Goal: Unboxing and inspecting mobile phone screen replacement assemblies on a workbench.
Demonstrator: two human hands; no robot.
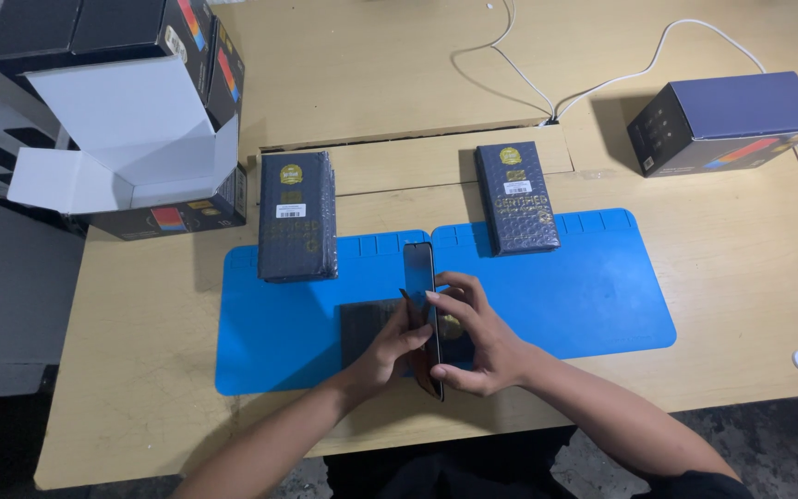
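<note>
From the head view, the right hand (477, 346) gripped a dark phone (423, 310) edgewise above the blue mat (602, 296). The left hand (390, 351) pinched what looked like a film at its edge; steady support suited this.

Head view, steeply down, fairly near
</note>
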